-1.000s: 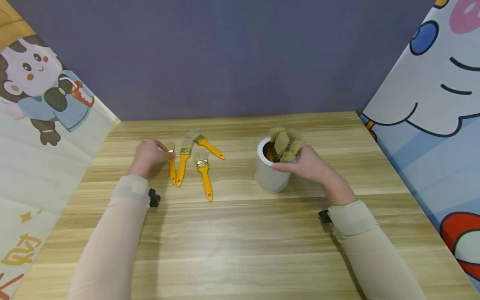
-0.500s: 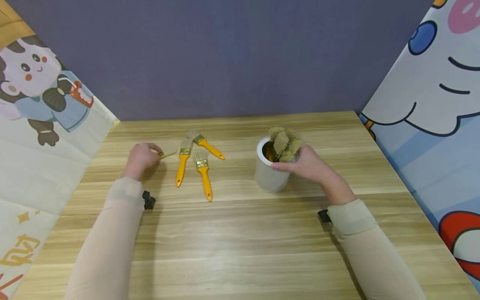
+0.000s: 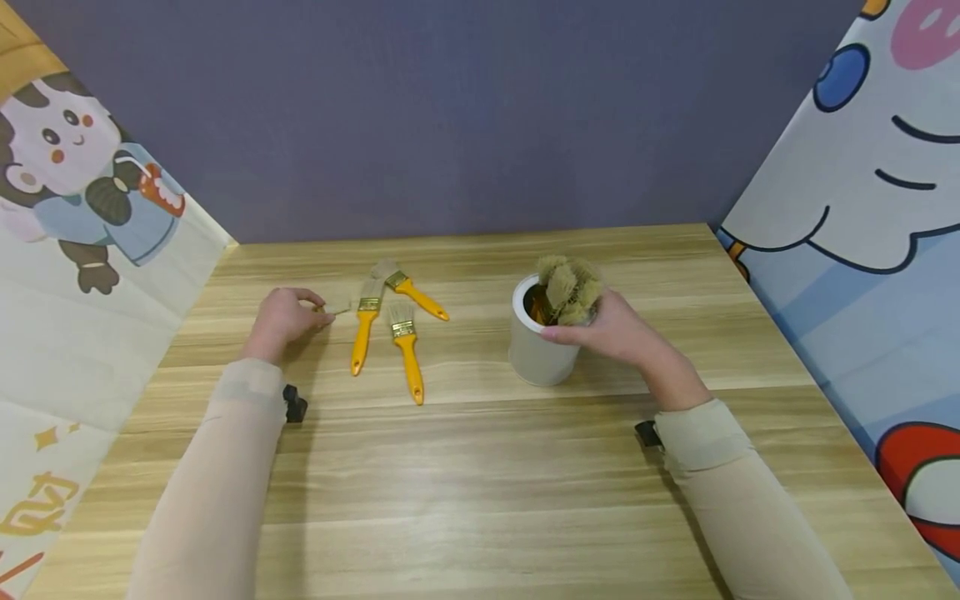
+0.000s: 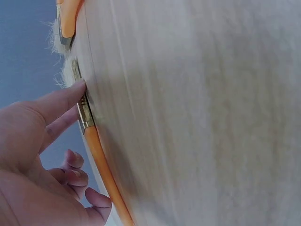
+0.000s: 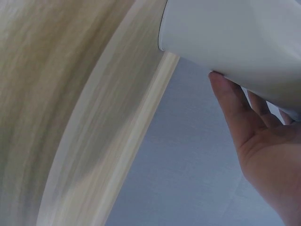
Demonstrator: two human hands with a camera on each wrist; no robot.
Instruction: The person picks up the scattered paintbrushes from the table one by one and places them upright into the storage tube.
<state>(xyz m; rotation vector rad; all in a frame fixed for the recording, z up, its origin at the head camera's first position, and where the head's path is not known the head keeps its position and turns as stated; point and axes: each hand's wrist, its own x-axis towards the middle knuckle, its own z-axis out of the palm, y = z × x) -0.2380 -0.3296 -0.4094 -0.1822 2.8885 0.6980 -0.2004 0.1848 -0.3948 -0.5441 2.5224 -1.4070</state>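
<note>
At the left of the table, my left hand (image 3: 283, 318) pinches a paintbrush by its metal band; only pale bristles (image 3: 341, 307) show past the fingers in the head view. In the left wrist view the thumb and a finger are at the band, and the orange handle (image 4: 104, 165) runs down past the curled other fingers. My right hand (image 3: 617, 327) grips the side of a white can (image 3: 542, 357), thumb at the front near the rim. A bunch of paintbrushes (image 3: 570, 287) stands in the can, bristles up.
Three more orange-handled paintbrushes lie right of my left hand: one upright in view (image 3: 363, 329), one nearer me (image 3: 409, 358), one slanted behind (image 3: 412, 292). A grey-blue wall (image 3: 480, 125) borders the wooden table (image 3: 480, 492) at the back; printed panels flank it.
My left hand has moved a little left with the leftmost paintbrush, away from the others, and the brush has turned. Its thumb has since shifted forward. The right hand and can have stayed put.
</note>
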